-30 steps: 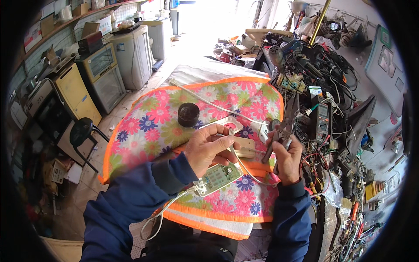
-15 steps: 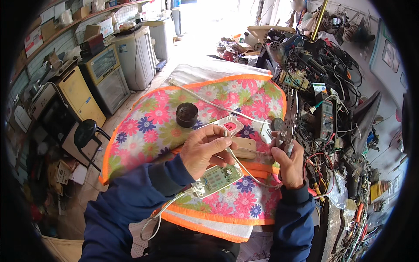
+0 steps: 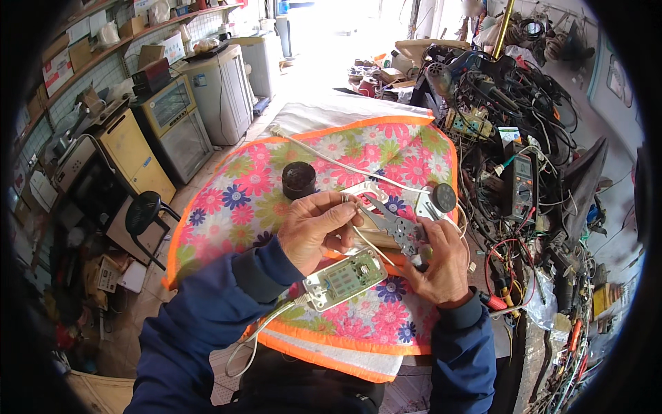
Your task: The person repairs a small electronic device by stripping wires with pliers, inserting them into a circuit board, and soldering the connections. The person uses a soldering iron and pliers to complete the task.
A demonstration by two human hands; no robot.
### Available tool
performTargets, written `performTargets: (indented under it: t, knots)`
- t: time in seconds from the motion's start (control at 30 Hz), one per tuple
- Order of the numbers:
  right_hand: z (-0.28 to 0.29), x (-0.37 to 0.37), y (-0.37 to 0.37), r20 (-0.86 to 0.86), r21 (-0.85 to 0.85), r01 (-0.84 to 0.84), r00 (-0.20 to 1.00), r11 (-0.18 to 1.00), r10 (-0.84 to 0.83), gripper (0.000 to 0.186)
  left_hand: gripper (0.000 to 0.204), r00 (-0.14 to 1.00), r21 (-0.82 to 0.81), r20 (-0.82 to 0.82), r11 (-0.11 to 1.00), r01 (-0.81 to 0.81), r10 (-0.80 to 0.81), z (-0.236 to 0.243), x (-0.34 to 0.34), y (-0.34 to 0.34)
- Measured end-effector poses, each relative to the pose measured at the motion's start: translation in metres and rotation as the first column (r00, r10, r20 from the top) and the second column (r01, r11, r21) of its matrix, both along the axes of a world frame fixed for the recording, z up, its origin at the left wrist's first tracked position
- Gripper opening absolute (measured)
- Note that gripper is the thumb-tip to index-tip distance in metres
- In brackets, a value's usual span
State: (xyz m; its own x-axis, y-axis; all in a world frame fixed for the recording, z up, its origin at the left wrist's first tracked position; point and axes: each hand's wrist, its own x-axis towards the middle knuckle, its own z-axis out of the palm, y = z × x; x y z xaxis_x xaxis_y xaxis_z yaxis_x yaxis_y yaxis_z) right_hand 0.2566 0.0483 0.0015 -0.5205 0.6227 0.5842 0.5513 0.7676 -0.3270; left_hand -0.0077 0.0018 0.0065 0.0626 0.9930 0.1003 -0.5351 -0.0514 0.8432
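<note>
My left hand point(image 3: 318, 231) pinches the end of a white cord point(image 3: 365, 239). My right hand point(image 3: 438, 265) grips grey wire-stripper pliers point(image 3: 407, 233), whose jaws reach to that cord end at my left fingertips; whether they touch it I cannot tell. Below them an open plastic housing with a circuit board point(image 3: 345, 279), a cable running from it, lies on the floral cloth point(image 3: 234, 228). Behind my hands are a white plastic piece point(image 3: 362, 190), partly hidden, a black cylindrical container point(image 3: 298, 181) and a dark round piece point(image 3: 443, 197).
A multimeter point(image 3: 520, 190) and heaped black cables and parts point(image 3: 517, 96) crowd the right side, with tools point(image 3: 576, 334) lower down. At left stand a black stool point(image 3: 145, 207), a yellow cabinet point(image 3: 131, 155) and appliances point(image 3: 221, 93) below shelves point(image 3: 89, 58).
The pliers, upright beside the cord earlier, have swung left and down so their jaws now reach my left fingertips. My right hand has moved left with them and turned.
</note>
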Motion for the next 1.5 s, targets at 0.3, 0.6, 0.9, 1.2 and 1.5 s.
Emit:
performTargets:
  t: [0.3,0.6,0.9,1.2,1.5]
  knots:
    - [-0.007,-0.004,-0.002,0.005,0.021,0.013,1.0,1.0,-0.013,0.073,0.024,0.997,0.013,-0.081,1.0,0.002,-0.001,-0.004,-0.001,-0.002]
    - [-0.004,-0.005,-0.005,0.017,0.014,0.029,0.999,0.999,-0.029,0.075,0.018,0.997,0.02,-0.081,1.0,-0.01,0.012,-0.008,0.0,0.0]
    - [-0.006,-0.005,-0.005,0.003,0.042,0.049,0.999,0.998,-0.049,0.068,0.017,0.996,0.029,-0.087,0.999,0.026,-0.024,-0.007,0.0,0.002]
    - [-0.008,-0.008,-0.005,-0.025,0.009,0.032,0.999,0.999,-0.032,0.062,0.016,0.997,0.022,-0.068,0.999,0.027,-0.025,-0.008,-0.001,0.0]
    - [-0.012,-0.008,-0.003,-0.048,-0.064,0.008,0.999,0.998,-0.011,0.064,0.017,0.997,0.017,-0.071,0.999,0.035,-0.034,-0.005,-0.001,-0.001]
